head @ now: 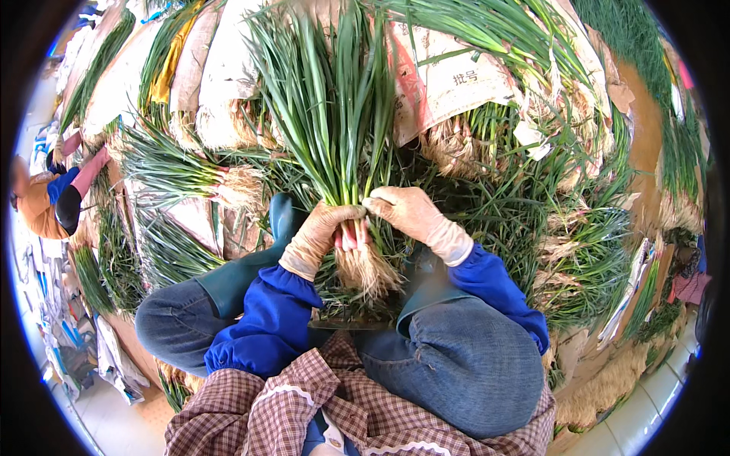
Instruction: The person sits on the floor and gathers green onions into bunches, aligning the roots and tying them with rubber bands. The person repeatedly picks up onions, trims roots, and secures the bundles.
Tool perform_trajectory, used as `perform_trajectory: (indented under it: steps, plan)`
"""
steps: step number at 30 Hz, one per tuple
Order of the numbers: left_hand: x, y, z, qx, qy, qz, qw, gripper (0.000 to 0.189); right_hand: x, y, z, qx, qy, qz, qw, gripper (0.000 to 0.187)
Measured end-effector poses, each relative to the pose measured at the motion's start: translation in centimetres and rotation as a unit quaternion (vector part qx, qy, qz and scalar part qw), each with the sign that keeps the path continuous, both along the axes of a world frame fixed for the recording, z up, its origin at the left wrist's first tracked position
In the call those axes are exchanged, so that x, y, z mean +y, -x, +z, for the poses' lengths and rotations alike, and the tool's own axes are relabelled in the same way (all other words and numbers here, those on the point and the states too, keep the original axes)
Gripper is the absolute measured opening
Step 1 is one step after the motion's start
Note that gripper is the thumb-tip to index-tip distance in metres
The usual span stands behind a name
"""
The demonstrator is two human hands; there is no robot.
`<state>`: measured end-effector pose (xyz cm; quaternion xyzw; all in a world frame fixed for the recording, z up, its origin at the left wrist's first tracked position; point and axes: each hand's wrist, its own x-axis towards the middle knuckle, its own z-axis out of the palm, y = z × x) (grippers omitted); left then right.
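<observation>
A bunch of green-leaved allium plants (pixel 331 114), with pinkish bulbs and pale roots, stands upright in front of me, roots towards me. My left hand (pixel 325 228), in a pale glove, is closed around its stems just above the bulbs. My right hand (pixel 402 211), gloved too, has thumb and fingertips together at the right edge of the same stems; whether it pinches a stem cannot be told. Left of the hands lies another bunch (pixel 199 179), its roots pointing right. Loose green leaves (pixel 490 216) are heaped beneath and to the right of my hands.
Bunches partly covered by printed sacking (pixel 456 80) lie beyond my hands. More bunches (pixel 587 262) are piled at the right. My legs in jeans and green rubber boots (pixel 239 273) flank the work area. A co-worker (pixel 45 199) sits at the far left beside crumpled sacks (pixel 51 308).
</observation>
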<state>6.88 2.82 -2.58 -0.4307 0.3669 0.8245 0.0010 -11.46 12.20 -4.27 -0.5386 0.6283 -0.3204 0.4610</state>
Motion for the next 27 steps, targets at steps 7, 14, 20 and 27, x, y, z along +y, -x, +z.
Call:
perform_trajectory:
  steps: [7,14,20,27]
  plan:
    - [-1.9,-3.2,-0.7,-0.027,-0.01,0.08,0.996,0.023,1.3,4.2,-0.2,-0.095,-0.225,-0.054,0.968,0.023]
    - [-2.4,-2.6,0.4,0.047,0.006,0.116,0.992,0.029,0.4,0.6,-4.5,-0.128,-0.088,-0.118,0.981,0.025]
    - [-3.0,-0.9,3.0,0.07,-0.029,0.112,0.991,0.03,2.9,6.5,5.1,-0.3,-0.09,-0.275,0.909,0.016]
    - [-3.2,7.8,8.9,0.24,0.022,0.077,0.967,0.033,6.8,12.9,16.5,-0.234,0.264,-0.43,0.831,0.014]
